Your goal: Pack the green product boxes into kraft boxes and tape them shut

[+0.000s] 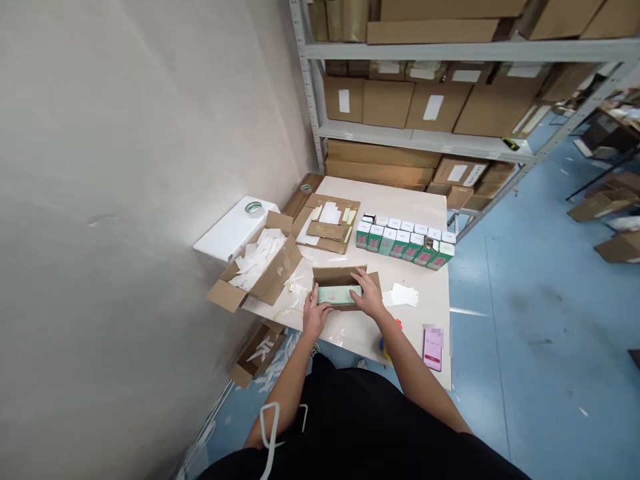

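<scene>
A pale green box lies lengthwise at the mouth of an open cardboard box on the table. My left hand grips its left end, with the thumb along the near edge. Its right end is held by my right hand, fingers over the far side and thumb on top. The cardboard box stands around and beneath it, one flap folded out to the right. How deep the green box sits inside I cannot tell.
Two rows of small green-and-white boxes stand at the back right. White cards and a phone lie to the right. At the left is a carton of white packing pieces. Flattened cardboard lies behind, before a metal shelf.
</scene>
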